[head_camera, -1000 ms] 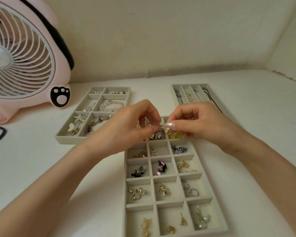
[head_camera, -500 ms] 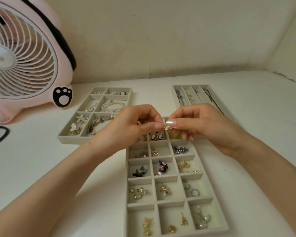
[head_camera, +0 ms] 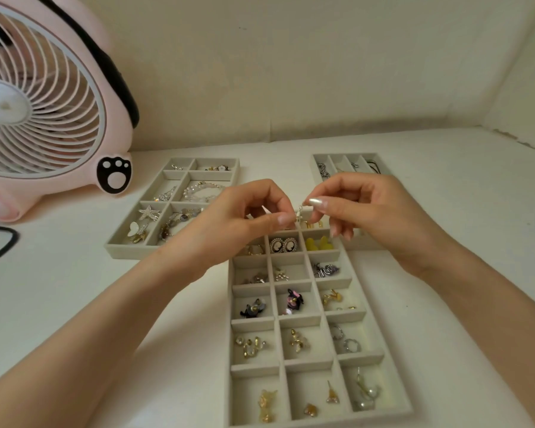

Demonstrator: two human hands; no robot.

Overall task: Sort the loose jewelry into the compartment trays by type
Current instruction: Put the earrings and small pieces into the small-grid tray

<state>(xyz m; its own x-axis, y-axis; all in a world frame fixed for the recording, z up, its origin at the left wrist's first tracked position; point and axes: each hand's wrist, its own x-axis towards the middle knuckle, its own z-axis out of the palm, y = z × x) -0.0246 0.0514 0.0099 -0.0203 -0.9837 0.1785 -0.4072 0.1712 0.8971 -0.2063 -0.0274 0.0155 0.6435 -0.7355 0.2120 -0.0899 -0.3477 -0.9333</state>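
Pinch from both sides: left grip (head_camera: 241, 219) and right grip (head_camera: 371, 211) meet fingertip to fingertip over the far end of the near tray (head_camera: 230, 338). Each clamps thumb and forefinger on one small pale piece (head_camera: 299, 213), other fingers curled out of the way. We read the two-sided hold as fiddling with something tiny, likely an earring and its back, but it is too small to tell. It is held above the tray, we guess so a drop lands in a cell and not on the tabletop (head_camera: 74, 304). Near tray is a three-wide grid, roughly one kind per cell. Cameo pair (head_camera: 283, 244) sits in the middle column, yellow hearts (head_camera: 319, 244) just right of it, gold hoops (head_camera: 255, 249) left, partly under the left grip. Nearer rows hold black cartoon studs (head_camera: 294, 301), silver hoops (head_camera: 346, 339) in the right column, pearl drops (head_camera: 365, 393) in the near-right cell and amber bits (head_camera: 267, 400) near-left. Far-left tray (head_camera: 127, 253) has bigger cells for bulkier items: starfish brooch (head_camera: 149, 212), bead bracelet (head_camera: 201, 191). Far-right tray (head_camera: 317, 159) has long slots with chains (head_camera: 323, 169), suited to lying straight, and is partly hidden by the right grip. Pink fan (head_camera: 44, 103) stands far left. We judge the sorting well along; which cell the held piece goes to, we can't say.
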